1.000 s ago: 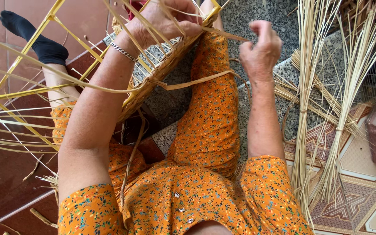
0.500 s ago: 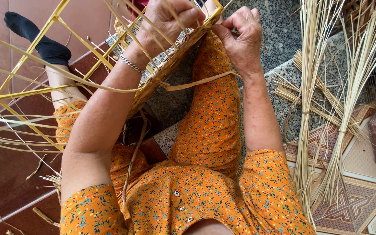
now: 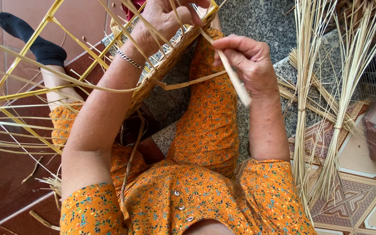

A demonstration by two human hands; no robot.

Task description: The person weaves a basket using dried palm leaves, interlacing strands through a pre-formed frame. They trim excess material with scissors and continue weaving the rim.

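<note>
Head view looks down on a half-woven basket [image 3: 161,65] held above the person's lap, its woven rim running diagonally from the top right toward the left knee, with loose pale strips fanning out to the left. Right hand [image 3: 249,61] has its fingers pressed together around a flat weaving strip [image 3: 236,80], which runs from the basket's upper edge down past the wrist. Left hand [image 3: 166,17] grips the basket's top, fingers curled among the upright strips; a silver bracelet [image 3: 129,59] circles that wrist. A yellow frame [image 3: 31,41] stands at left, beside a foot in a black sock [image 3: 35,41]. Bundles of straw [image 3: 327,95] lie on the patterned floor at right.
</note>
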